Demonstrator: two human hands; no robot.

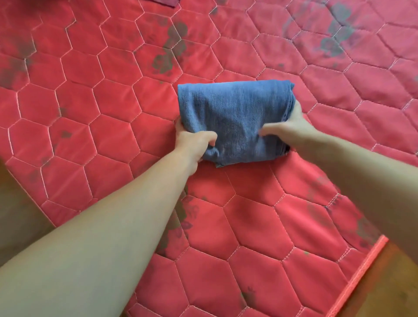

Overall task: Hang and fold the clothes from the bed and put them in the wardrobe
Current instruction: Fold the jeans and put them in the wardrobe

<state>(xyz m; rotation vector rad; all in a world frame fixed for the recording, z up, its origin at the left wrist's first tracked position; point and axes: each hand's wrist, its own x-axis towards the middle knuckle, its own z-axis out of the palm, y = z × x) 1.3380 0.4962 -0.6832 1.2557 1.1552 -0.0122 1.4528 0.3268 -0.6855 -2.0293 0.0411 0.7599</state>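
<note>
A folded blue denim garment [235,113] lies as a compact bundle on the red quilted bed cover [113,101], near the middle of the view. My left hand [194,142] grips its near left corner, thumb on top and fingers tucked under the cloth. My right hand [291,126] holds the right edge, thumb lying across the top and fingers curled round the stacked layers at the side. Both forearms reach in from the bottom of the view.
The quilt has hexagon stitching and faded dark flower prints. Its bound edge [359,278] runs diagonally at the lower right, with brown floor [389,291] beyond. More floor shows at the lower left. A dark red piece of cloth [166,1] peeks in at the top.
</note>
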